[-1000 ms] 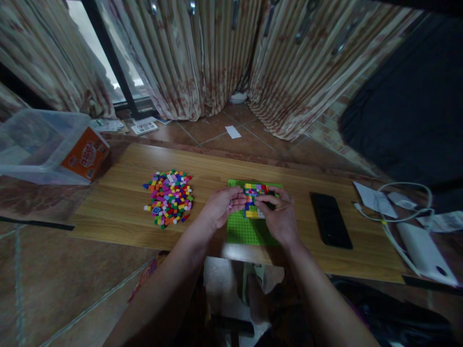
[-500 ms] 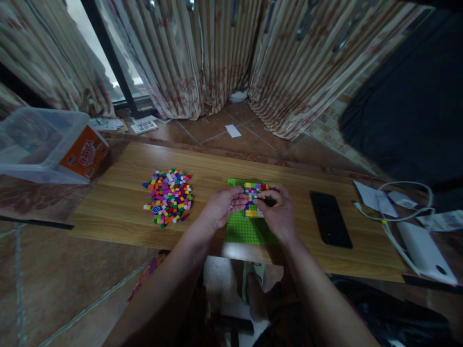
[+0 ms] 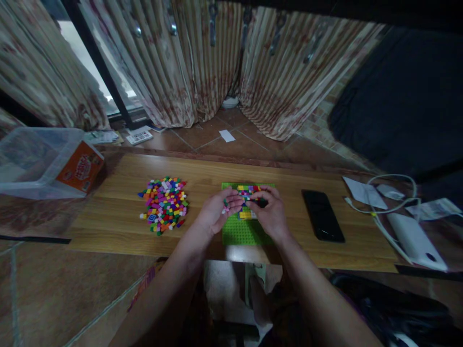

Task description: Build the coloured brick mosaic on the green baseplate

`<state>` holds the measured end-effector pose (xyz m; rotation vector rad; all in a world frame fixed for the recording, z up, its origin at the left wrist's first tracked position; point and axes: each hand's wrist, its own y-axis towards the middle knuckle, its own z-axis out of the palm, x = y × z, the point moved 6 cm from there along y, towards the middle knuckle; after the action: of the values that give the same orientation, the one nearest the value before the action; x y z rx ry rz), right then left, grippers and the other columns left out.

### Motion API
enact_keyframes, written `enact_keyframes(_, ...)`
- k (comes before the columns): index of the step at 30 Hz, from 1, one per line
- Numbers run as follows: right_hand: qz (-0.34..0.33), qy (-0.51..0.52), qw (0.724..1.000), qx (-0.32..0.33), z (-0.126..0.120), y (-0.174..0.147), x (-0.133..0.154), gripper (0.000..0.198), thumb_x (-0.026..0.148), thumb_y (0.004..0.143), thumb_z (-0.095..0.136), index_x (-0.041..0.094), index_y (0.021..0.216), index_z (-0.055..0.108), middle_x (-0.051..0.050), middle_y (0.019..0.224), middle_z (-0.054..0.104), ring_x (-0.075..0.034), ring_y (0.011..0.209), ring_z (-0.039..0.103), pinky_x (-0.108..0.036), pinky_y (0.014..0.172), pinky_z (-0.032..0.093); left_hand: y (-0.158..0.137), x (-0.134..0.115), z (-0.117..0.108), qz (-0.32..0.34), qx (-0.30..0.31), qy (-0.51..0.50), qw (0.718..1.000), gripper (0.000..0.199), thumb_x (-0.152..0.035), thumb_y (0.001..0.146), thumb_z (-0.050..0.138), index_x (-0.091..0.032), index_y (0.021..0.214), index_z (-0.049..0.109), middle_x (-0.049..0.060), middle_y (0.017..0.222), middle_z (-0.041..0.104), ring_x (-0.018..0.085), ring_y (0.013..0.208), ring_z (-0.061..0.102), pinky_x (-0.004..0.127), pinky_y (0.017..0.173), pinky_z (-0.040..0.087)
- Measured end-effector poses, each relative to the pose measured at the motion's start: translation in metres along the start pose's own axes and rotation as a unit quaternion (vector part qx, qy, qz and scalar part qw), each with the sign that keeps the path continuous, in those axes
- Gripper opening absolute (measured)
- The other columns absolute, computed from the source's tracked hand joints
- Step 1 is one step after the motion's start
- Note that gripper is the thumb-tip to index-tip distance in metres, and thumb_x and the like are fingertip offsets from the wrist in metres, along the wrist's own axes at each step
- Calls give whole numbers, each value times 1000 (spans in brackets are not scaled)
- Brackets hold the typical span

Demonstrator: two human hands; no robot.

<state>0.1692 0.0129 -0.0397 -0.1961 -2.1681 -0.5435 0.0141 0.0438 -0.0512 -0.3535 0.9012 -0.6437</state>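
Observation:
My left hand [image 3: 213,212] is turned palm up and loosely cupped, with a few tiny toy bricks [image 3: 225,204], green and pinkish, lying at its fingers. Its fingertips reach the left side of a block of multicoloured bricks [image 3: 249,216] built on a green baseplate [image 3: 248,233]. Over the right part of that block, my right hand [image 3: 271,212] is closed, thumb and index finger pinched together at the bricks. What sits in the pinch is too small to make out. Both hands partly hide the built block.
A heap of loose coloured bricks [image 3: 164,205] lies left on the wooden table [image 3: 202,168]. A clear plastic bin [image 3: 43,188] with an orange label stands at far left. Right of the baseplate are a black phone [image 3: 323,216], a white cable [image 3: 412,180] and a white device [image 3: 417,241].
The view has shifted slightly. My left palm has opened upward a little, showing a green brick. My right hand stays pinched over the built block.

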Motion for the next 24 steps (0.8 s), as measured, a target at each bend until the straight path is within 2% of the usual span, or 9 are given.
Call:
enact_keyframes(4,-58,-10,998,-15,-14,-3,23,9,31,83,64,24,82,71,-7,105,63,-24,106,57,-45,98,41,-2,-3,6,-13,37,-42,998,36,-36,95,44,-9,83,65,14,82,70,16,75,68,27,74,55)
enact_keyframes(7,-112,22,993,37,-14,-9,44,11,30,88,61,25,89,72,-5,102,65,-21,100,60,-39,92,46,-3,-4,11,-25,69,-74,995,43,-42,96,41,-8,84,65,16,87,70,17,77,67,26,72,54)
enact_keyframes(11,-169,7,981,99,-3,-16,63,11,26,88,64,27,96,72,-3,103,68,-20,101,59,-39,92,45,-3,-4,17,-41,112,-107,987,48,-47,95,39,-8,88,66,15,89,69,16,71,64,24,59,50)
enact_keyframes(17,-170,-41,979,106,6,-17,63,8,26,86,66,25,92,72,-3,97,69,-22,97,60,-41,89,44,-6,-2,23,-44,152,-135,978,50,-51,94,41,-8,94,66,13,87,67,15,68,60,22,51,42)
enact_keyframes(24,-167,-42,979,112,11,-19,65,8,25,89,61,24,86,68,-4,95,68,-22,99,58,-40,89,43,-11,-4,27,-45,160,-159,973,51,-52,94,40,-8,95,66,13,89,67,16,74,62,24,61,47)
